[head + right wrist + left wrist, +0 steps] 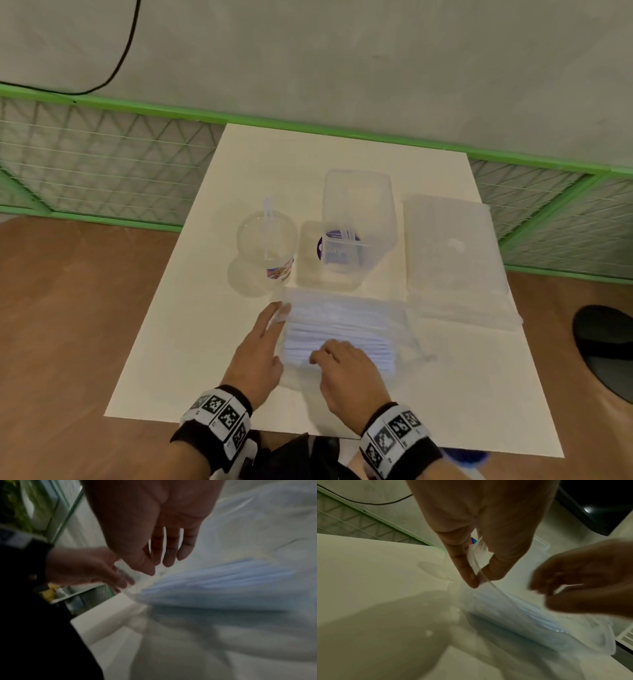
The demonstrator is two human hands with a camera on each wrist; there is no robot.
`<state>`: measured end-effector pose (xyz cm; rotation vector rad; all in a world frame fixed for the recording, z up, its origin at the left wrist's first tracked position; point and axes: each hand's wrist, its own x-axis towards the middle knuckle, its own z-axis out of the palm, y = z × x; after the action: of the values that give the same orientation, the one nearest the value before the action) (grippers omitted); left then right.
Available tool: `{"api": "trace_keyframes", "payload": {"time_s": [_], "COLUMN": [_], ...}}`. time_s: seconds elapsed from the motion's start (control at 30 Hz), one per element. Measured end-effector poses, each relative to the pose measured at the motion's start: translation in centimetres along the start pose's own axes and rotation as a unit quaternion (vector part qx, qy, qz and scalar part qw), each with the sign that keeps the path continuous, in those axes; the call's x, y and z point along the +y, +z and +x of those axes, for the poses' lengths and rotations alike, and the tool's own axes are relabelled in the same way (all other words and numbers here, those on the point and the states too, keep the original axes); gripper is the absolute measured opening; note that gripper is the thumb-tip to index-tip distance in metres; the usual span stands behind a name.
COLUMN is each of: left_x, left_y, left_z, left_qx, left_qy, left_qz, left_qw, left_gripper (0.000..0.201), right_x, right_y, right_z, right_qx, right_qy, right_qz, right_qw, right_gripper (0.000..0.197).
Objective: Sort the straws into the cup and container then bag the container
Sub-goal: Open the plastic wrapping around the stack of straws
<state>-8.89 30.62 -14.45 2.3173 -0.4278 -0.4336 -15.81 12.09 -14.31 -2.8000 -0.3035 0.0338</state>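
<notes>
A clear bag of pale blue straws (342, 337) lies on the white table (191, 308) in front of me. My left hand (479, 578) pinches the bag's clear left edge between thumb and finger. My right hand (320, 354) hovers over the straws (223, 582) near the bag's mouth, fingers loosely bent, and I see nothing held between them. Behind the bag stands a clear cup (265, 240) with a straw in it. To its right is a tall clear container (358, 212) with a purple label low down.
A flat clear lid (310, 255) lies under or beside the container. Folded clear plastic bags (452, 260) lie at the right of the table. A green mesh fence (102, 157) runs behind, and a black object (603, 346) sits on the floor at the right.
</notes>
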Motion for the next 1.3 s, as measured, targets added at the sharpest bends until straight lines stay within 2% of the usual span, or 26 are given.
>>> {"api": "trace_keyframes", "payload": {"time_s": [0.1,0.2,0.67,0.87,1.03,1.3], "left_x": [-0.1,-0.4,-1.2,-1.2,-1.1,-0.9], "left_y": [-0.1,-0.4,-0.3,-0.6,-0.9,-0.5], "left_z": [-0.1,-0.2,-1.3,-0.4,0.3,-0.2], "left_qx": [-0.015,-0.018,-0.040,-0.034,-0.034,-0.026], "left_qy": [0.001,0.007,0.037,0.035,0.038,0.026], "left_qz": [-0.013,-0.015,-0.013,-0.012,-0.008,-0.015], "left_qw": [1.000,1.000,0.998,0.999,0.999,0.999], "left_gripper": [0.102,0.104,0.101,0.101,0.103,0.103], "right_x": [-1.2,-2.0,-2.5,-2.6,-2.5,-2.4], "right_y": [2.4,3.5,5.6,5.3,4.9,4.7], "right_z": [1.2,1.6,1.9,2.5,3.6,3.2], "right_qx": [-0.040,-0.057,-0.076,-0.073,-0.109,-0.121], "right_qy": [0.027,0.039,0.081,0.098,0.113,0.104], "right_qz": [-0.034,-0.066,-0.169,-0.179,-0.178,-0.173], "right_qw": [0.998,0.995,0.979,0.976,0.971,0.972], "right_gripper": [0.056,0.058,0.026,0.023,0.025,0.025]}}
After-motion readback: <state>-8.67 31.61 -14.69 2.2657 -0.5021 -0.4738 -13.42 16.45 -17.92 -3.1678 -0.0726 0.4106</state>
